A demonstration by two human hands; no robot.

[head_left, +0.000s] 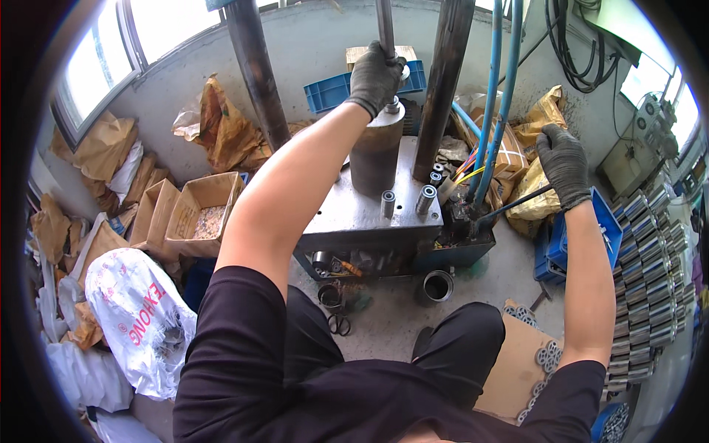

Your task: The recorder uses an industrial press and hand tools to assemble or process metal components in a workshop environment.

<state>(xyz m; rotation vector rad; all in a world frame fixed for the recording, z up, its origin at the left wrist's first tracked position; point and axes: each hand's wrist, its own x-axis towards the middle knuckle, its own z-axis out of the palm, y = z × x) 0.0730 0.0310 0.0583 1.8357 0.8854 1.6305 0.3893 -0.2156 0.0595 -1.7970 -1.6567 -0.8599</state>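
My left hand (375, 80), in a dark glove, is closed at the lower end of a vertical steel rod (385, 26). A shiny round metal end (405, 72) shows beside its fingers; the rest of what it grips is hidden. Below that hand a thick dark metal cylinder (374, 155) stands upright on a steel press table (336, 210), with a small stud (394, 105) on top. Off to the right, my gloved right hand (564, 166) is closed on the end of a black lever (517, 202). Two small cylindrical metal parts (388, 204) (426, 199) stand near the table's front edge.
Dark columns (257, 74) (443, 88) and blue hoses (493, 96) rise around the table. An open metal cylinder (437, 286) stands on the floor. Cartons (203, 214) and a white sack (140, 317) lie left; a blue crate (602, 229) and stacked metal tubes (650, 273) are right.
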